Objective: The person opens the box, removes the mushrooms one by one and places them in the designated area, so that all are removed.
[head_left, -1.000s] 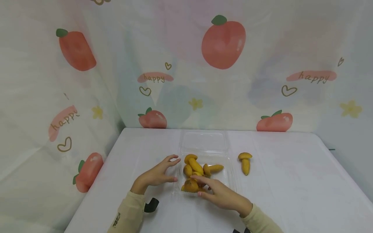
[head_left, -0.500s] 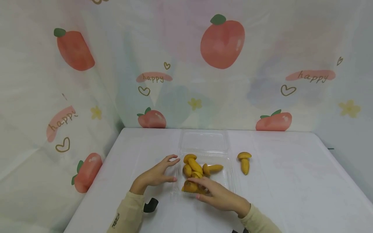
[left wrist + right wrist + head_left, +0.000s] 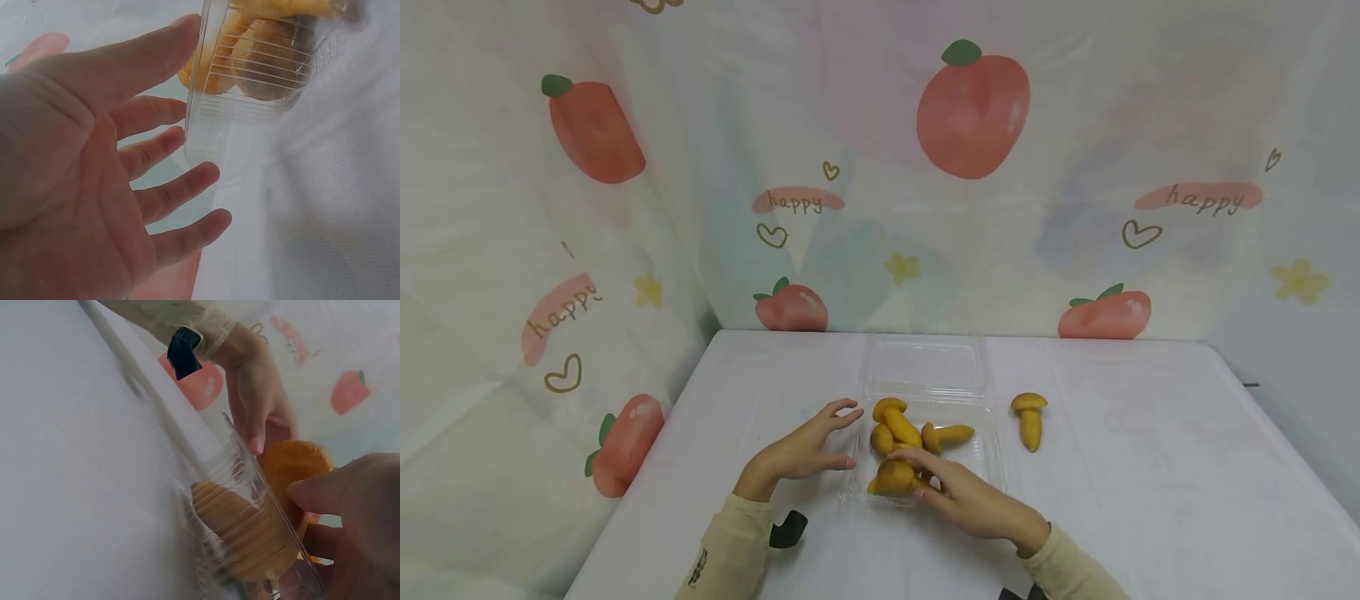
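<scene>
A clear plastic clamshell box [image 3: 997,454] lies with its lid [image 3: 925,367] folded back. Several yellow mushrooms, one of them with its stem pointing right [image 3: 953,434], are heaped inside. My right hand [image 3: 970,498] grips a mushroom [image 3: 895,477] at the box's near side; in the right wrist view its thumb lies against that mushroom's yellow surface [image 3: 294,461]. Spread fingers show on my left hand [image 3: 805,447] beside the box's left wall. The left wrist view has that thumb [image 3: 144,59] right at the clear rim, with nothing in the palm.
One more mushroom [image 3: 1031,422] lies on the white table [image 3: 1135,467], right of the box. A fruit-printed cloth [image 3: 880,167] hangs behind the table and along its left side. A black wrist piece [image 3: 788,529] sits by the left sleeve.
My right hand reached lower over the near mushrooms, then its fingers closed round one, whose cap has turned and risen slightly. The left hand stays in place.
</scene>
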`<state>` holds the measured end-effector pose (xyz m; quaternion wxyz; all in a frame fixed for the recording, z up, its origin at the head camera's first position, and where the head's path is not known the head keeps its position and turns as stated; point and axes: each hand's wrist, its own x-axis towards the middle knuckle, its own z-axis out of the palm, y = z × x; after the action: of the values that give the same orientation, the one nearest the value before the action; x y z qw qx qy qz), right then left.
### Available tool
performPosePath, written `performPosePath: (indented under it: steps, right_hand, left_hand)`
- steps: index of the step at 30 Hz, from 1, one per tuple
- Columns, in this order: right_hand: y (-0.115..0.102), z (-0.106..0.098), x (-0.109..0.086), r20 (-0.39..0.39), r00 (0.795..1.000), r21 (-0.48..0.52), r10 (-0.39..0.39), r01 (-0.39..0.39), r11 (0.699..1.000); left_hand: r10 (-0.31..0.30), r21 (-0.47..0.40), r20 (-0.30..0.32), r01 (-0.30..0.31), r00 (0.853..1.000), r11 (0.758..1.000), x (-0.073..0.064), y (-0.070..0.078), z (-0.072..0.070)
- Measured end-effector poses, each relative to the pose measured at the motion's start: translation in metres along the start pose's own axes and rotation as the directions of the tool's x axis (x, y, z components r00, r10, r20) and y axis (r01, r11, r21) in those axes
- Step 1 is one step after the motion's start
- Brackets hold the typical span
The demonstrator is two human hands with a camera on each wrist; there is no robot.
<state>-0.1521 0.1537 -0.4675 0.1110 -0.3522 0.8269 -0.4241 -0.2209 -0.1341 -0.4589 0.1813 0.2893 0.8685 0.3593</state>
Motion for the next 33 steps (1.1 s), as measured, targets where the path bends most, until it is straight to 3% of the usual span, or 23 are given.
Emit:
performPosePath:
  steps: [10,18,27,33]
  right_hand:
    - [-0.001,-0.009,-0.002,-0.084,0.996,0.011,0.021,-0.020,1.000]
    - [-0.003,-0.017,-0.003,-0.184,0.980,0.038,0.070,-0.064,0.997]
    - [-0.003,-0.029,-0.006,-0.218,0.974,0.072,0.056,-0.041,0.997]
    - [-0.001,-0.039,-0.010,-0.288,0.957,0.074,0.029,-0.008,0.997]
  left_hand:
    - [0.001,0.001,-0.004,-0.001,1.000,1.000,-0.001,0.002,0.000]
    - [-0.005,-0.007,-0.007,0.005,1.000,1.000,0.000,0.002,0.000]
    - [-0.021,-0.002,-0.006,0.021,1.000,1.000,0.000,0.003,0.000]
    - [-0.017,0.002,-0.010,0.017,1.000,1.000,-0.001,0.003,0.001]
